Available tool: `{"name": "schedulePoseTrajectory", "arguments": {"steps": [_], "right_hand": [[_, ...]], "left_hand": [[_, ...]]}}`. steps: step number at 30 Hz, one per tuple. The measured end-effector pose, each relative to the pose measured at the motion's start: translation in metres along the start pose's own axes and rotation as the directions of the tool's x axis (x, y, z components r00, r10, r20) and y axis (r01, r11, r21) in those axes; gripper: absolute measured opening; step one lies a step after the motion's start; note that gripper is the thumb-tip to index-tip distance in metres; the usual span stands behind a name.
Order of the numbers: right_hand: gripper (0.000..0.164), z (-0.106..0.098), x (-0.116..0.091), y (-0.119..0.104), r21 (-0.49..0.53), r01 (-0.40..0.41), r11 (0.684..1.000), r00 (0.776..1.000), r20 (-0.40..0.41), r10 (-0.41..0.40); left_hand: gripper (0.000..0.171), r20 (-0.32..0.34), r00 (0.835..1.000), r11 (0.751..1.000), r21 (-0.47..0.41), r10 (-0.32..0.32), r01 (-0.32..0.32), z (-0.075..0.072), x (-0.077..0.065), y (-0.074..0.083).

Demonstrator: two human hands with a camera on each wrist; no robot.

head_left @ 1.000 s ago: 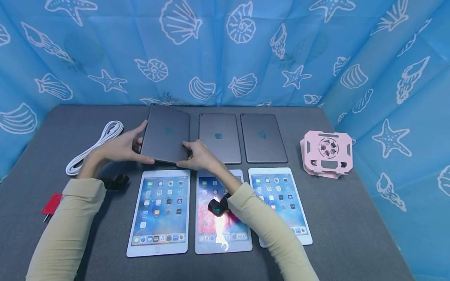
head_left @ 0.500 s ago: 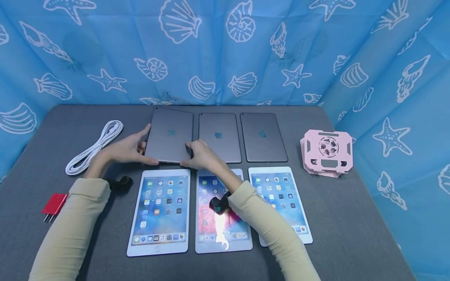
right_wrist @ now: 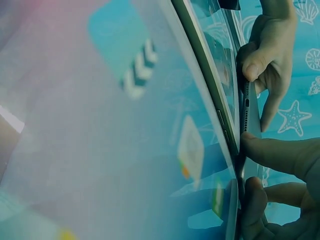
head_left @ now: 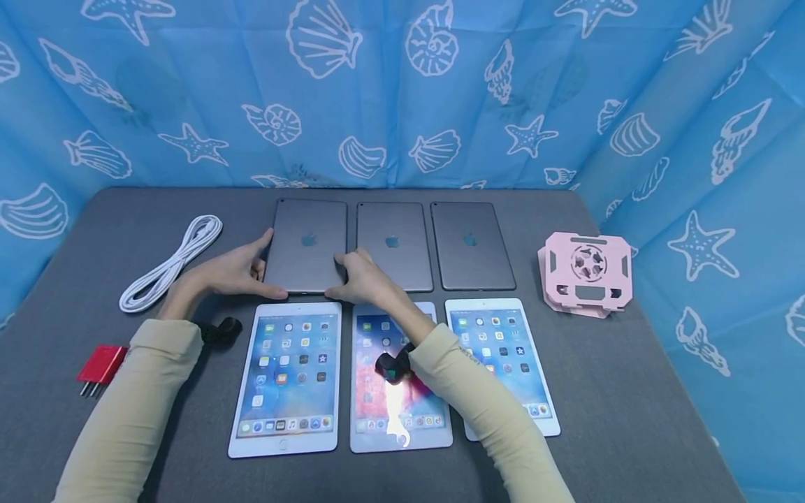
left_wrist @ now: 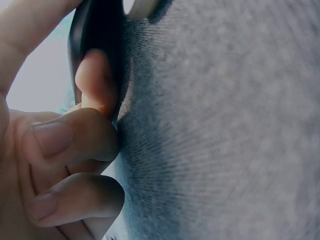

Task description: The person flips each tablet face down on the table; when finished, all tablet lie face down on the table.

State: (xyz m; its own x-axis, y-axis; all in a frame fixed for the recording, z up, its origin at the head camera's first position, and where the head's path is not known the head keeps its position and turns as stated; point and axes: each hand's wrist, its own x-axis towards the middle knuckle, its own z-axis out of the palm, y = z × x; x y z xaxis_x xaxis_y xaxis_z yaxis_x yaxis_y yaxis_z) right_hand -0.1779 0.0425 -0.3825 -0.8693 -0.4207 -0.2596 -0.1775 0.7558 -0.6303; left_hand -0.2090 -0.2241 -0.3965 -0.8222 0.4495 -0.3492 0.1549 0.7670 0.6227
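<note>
A dark grey tablet [head_left: 309,237] lies face down at the back left of the table, its logo side up. My left hand [head_left: 233,272] holds its left edge, thumb at the front left corner and fingers along the side. With thumb and index finger, my right hand [head_left: 365,278] grips the front right corner. In the left wrist view, curled fingers [left_wrist: 75,135] are beside the tablet's dark edge [left_wrist: 95,30]. The right wrist view shows the tablet's port edge [right_wrist: 247,102] between the two thumbs. Its screen side is hidden.
Two more face-down grey tablets, a middle one [head_left: 393,258] and a right one [head_left: 472,244], complete the back row. White tablets [head_left: 283,444] with lit screens lie in front. A pink stand [head_left: 588,272] is at right; a white cable [head_left: 170,265] and red plug [head_left: 103,363] at left.
The left grey tablet has come down from a tilt to lie flat, shifting slightly right and nearer, in line with the others. Both hands moved with it, the left one a little rightward.
</note>
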Motion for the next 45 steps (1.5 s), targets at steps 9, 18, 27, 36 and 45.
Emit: {"name": "schedulePoseTrajectory", "arguments": {"steps": [9,18,27,36,45], "right_hand": [[0.078,-0.001,-0.001,0.002,0.02,-0.004,1.0,1.0,-0.005,0.004],[0.079,0.0,-0.001,0.001,-0.004,-0.006,1.0,1.0,-0.01,0.006],[0.067,-0.001,-0.003,0.004,0.015,0.038,0.999,0.999,-0.02,-0.037],[0.056,-0.005,-0.015,0.007,0.003,0.094,0.996,0.995,-0.022,-0.094],[0.06,-0.023,-0.045,0.023,-0.071,0.138,0.988,0.99,-0.012,-0.14]], "left_hand": [[0.138,0.014,1.0,0.999,0.031,-0.016,0.015,0.0,0.001,0.005],[0.133,0.062,0.998,1.0,-0.012,-0.006,0.007,-0.001,0.001,0.003],[0.129,0.065,0.998,1.0,-0.018,0.02,-0.019,-0.001,-0.001,0.004],[0.107,0.012,0.999,0.997,0.061,0.042,-0.043,0.0,-0.001,0.007],[0.083,-0.004,0.985,0.983,0.074,0.172,-0.171,0.005,-0.002,0.029]]}}
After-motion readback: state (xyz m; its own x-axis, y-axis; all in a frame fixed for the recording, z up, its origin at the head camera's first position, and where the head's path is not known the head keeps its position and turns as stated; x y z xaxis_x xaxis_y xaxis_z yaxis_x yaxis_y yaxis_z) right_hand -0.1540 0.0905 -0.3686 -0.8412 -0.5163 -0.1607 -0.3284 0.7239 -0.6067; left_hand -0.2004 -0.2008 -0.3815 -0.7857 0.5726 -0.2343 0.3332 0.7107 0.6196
